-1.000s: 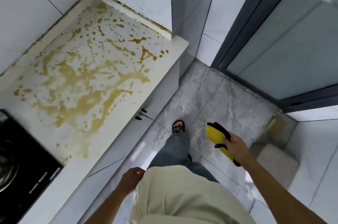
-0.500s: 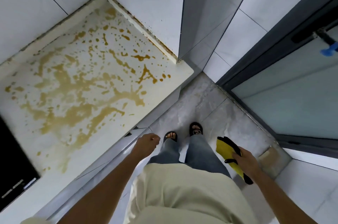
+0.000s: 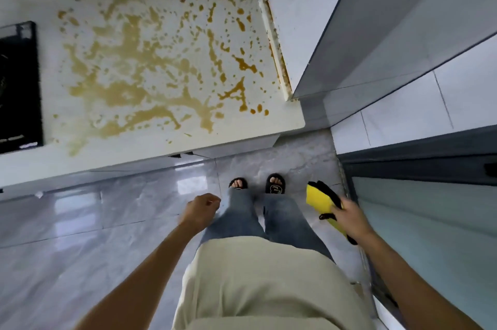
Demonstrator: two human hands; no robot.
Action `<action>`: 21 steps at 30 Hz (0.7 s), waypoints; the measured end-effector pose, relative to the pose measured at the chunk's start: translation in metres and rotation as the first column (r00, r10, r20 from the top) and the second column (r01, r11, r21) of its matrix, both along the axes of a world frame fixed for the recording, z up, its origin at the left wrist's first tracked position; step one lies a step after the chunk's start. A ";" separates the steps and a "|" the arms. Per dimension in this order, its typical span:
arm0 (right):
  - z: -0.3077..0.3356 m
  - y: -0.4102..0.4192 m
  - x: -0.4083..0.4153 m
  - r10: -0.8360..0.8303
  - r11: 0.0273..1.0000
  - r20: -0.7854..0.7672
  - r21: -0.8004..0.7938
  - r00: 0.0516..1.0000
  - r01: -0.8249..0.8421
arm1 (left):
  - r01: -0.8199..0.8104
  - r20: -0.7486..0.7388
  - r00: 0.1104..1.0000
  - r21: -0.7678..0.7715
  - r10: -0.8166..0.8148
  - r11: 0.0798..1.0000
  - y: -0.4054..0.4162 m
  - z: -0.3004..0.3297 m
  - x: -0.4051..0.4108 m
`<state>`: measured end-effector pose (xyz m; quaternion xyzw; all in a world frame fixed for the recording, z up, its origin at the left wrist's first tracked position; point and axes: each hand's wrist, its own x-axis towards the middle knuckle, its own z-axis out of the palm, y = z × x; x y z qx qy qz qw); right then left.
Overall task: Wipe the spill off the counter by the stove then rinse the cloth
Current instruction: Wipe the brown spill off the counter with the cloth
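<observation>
Fingers [image 3: 339, 211] of the right hand [image 3: 349, 218] curl round the yellow-and-black cloth [image 3: 321, 201], held low beside the leg; the left hand [image 3: 200, 208] hangs loosely curled, empty. Soft and light, the cloth should bunch easily in the palm. Since a second ago the person has squared up to the worktop [image 3: 282, 125], its brown spill [image 3: 150, 68] unwiped beside the stove [image 3: 18, 87].

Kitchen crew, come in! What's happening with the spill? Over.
Right hand grips yellow cloth, left hand loosely curled, empty. Brown spill unwiped on counter. Nothing in the way.
</observation>
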<state>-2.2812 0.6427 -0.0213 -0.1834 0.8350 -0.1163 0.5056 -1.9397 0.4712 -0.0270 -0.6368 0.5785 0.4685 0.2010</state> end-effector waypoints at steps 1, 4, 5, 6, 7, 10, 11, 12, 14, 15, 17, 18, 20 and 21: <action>0.004 -0.017 -0.004 0.018 0.999 -0.009 -0.048 1.000 -0.018 | 0.000 -0.002 1.000 -0.020 0.000 1.000 0.002 0.002 -0.005; 0.022 -0.075 -0.005 0.121 0.979 -0.039 -0.161 0.992 -0.126 | -0.048 -0.074 0.997 -0.135 0.038 0.990 -0.009 0.009 -0.033; 0.030 -0.094 -0.005 0.145 0.967 -0.048 -0.203 0.988 -0.152 | -0.071 -0.124 0.991 -0.184 0.048 0.980 -0.016 0.012 -0.046; 0.038 -0.113 -0.005 0.175 0.951 -0.060 -0.250 0.983 -0.185 | -0.084 -0.172 0.984 -0.243 0.042 0.966 -0.025 0.016 -0.060; 0.048 -0.131 -0.003 0.204 0.929 -0.082 -0.298 0.976 -0.219 | -0.081 -0.210 0.978 -0.309 0.015 0.947 -0.035 0.019 -0.073; 0.082 -0.180 0.003 0.234 0.838 -0.110 -0.481 0.966 -0.257 | -0.028 -0.275 0.955 -0.471 -0.116 0.882 -0.060 0.022 -0.105; 0.091 -0.195 0.006 0.233 0.796 -0.115 -0.548 0.966 -0.257 | -0.005 -0.278 0.948 -0.498 -0.155 0.867 -0.066 0.022 -0.113; 0.094 -0.209 0.008 0.232 0.752 -0.137 -0.603 0.963 -0.267 | 0.021 -0.274 0.942 -0.523 -0.192 0.852 -0.071 0.020 -0.119; 0.087 -0.233 0.014 0.255 0.652 -0.276 -0.659 0.927 -0.376 | 0.082 -0.246 0.932 -0.568 -0.264 0.819 -0.078 0.013 -0.127; 0.079 -0.243 0.019 0.280 0.598 -0.371 -0.654 0.885 -0.463 | 0.118 -0.223 0.928 -0.582 -0.297 0.805 -0.079 0.009 -0.129; 0.052 -0.256 0.028 0.366 0.529 -0.503 -0.580 0.783 -0.620 | 0.216 -0.149 0.916 -0.598 -0.372 0.772 -0.078 -0.004 -0.129; 0.033 -0.258 0.031 0.452 0.514 -0.532 -0.501 0.716 -0.697 | 0.273 -0.103 0.906 -0.600 -0.411 0.752 -0.077 -0.010 -0.128; 0.000 -0.253 0.035 0.649 0.455 -0.535 -0.297 0.541 -0.839 | 0.351 -0.042 0.884 -0.596 -0.465 0.722 -0.073 -0.021 -0.122; -0.013 -0.248 0.035 0.706 0.420 -0.522 -0.237 0.479 -0.876 | 0.358 -0.043 0.879 -0.596 -0.474 0.718 -0.072 -0.025 -0.119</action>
